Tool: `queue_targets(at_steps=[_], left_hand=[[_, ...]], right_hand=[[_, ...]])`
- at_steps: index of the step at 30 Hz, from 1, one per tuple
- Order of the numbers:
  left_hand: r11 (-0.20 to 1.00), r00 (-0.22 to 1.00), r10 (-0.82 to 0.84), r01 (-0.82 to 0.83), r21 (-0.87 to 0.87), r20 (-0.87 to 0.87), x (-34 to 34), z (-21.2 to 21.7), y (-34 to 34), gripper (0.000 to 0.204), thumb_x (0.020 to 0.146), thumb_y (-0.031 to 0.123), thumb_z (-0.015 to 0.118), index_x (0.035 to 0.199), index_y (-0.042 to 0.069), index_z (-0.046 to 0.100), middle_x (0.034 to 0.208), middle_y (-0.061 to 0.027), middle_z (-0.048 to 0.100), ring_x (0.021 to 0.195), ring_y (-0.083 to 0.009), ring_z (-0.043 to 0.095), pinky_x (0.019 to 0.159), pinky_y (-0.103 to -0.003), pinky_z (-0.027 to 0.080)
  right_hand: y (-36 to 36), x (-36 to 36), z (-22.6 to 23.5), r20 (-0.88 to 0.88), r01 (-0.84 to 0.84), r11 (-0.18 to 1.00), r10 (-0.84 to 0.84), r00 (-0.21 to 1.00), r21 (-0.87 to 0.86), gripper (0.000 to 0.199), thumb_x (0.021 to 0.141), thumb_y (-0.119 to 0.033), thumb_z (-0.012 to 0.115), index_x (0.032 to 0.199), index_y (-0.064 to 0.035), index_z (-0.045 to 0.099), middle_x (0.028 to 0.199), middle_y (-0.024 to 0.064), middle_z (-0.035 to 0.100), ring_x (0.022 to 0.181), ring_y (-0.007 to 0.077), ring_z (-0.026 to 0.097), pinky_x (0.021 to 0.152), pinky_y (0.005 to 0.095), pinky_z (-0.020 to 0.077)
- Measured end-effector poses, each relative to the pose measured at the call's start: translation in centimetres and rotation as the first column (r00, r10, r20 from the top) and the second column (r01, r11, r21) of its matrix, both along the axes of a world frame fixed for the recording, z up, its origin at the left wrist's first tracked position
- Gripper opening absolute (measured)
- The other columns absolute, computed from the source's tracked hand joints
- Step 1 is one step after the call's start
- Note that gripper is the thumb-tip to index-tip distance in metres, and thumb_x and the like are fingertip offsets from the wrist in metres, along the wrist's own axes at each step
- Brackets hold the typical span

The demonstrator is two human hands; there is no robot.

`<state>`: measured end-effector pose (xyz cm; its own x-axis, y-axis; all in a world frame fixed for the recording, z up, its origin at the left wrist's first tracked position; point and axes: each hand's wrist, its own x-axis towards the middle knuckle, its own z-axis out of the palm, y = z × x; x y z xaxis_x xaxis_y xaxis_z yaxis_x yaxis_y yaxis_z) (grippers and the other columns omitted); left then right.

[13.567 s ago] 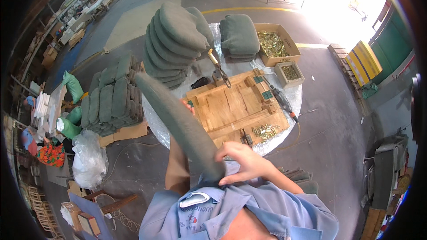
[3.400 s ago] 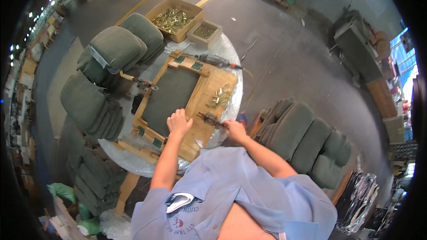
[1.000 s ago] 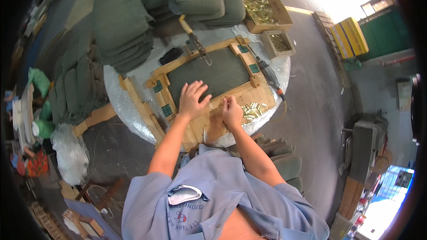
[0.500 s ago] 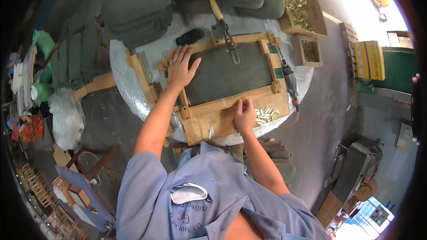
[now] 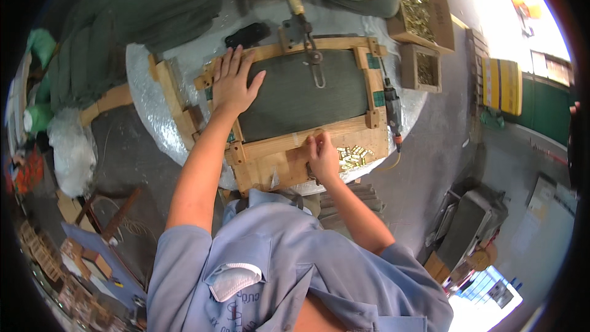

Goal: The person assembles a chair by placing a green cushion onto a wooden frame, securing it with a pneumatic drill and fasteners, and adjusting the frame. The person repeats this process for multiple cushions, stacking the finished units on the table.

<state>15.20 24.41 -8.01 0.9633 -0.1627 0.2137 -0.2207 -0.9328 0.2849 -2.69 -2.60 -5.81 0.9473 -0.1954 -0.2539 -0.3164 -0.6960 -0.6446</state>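
Observation:
A wooden frame point(image 5: 283, 142) lies on a round table covered in clear plastic, with a dark green fabric-covered panel point(image 5: 301, 95) inside it. My left hand point(image 5: 232, 83) lies flat with spread fingers over the frame's left side and the panel's edge. My right hand point(image 5: 322, 155) is closed, thumb against fingers, at the front rail. What it pinches, if anything, is hidden. Beside it, small brass-coloured metal fittings point(image 5: 353, 157) lie on the front board. A metal toggle clamp point(image 5: 313, 56) with a yellow handle reaches over the panel from the far rail.
A black power screwdriver point(image 5: 393, 110) lies along the frame's right side. Two boxes of metal parts, a larger one point(image 5: 439, 18) and a smaller one point(image 5: 408, 69), stand at the far right. Stacked green cushions point(image 5: 166, 6) occupy the far left. A black object point(image 5: 247, 34) lies behind the frame.
The whole view has shifted, so the table and frame appear further left. Both hands keep about the same places on the frame, the left flat and the right closed.

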Motion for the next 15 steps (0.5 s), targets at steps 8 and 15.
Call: queue_targets(at_steps=[8, 15], left_hand=[[0.996, 1.000, -0.005, 0.008, 0.085, -0.031, 0.4, 0.5, 0.1, 0.061, 0.105, 0.054, 0.055, 0.153, 0.015, 0.056, 0.162, -0.0178, 0.049, 0.154, -0.0392, 0.040, 0.128, -0.054, 0.026], [1.000, 0.992, -0.012, 0.010, -0.017, -0.124, 0.1, 1.0, 0.3, 0.062, 0.104, 0.052, 0.057, 0.155, 0.016, 0.054, 0.165, -0.0192, 0.044, 0.154, -0.0434, 0.036, 0.128, -0.060, 0.023]], right_hand=[[-8.0, 21.9, 4.4, 0.531, -0.109, 0.976, 0.195, 0.824, -0.189, 0.019, 0.100, -0.024, 0.073, 0.102, -0.0055, 0.069, 0.091, 0.0120, 0.070, 0.087, 0.0330, 0.067, 0.079, 0.0438, 0.0532], [-8.4, 31.0, -0.7, 0.235, -0.511, 0.732, 0.650, 0.723, -0.451, 0.038, 0.105, -0.043, 0.062, 0.120, -0.0097, 0.071, 0.114, 0.0145, 0.073, 0.120, 0.0353, 0.063, 0.102, 0.0481, 0.0469]])
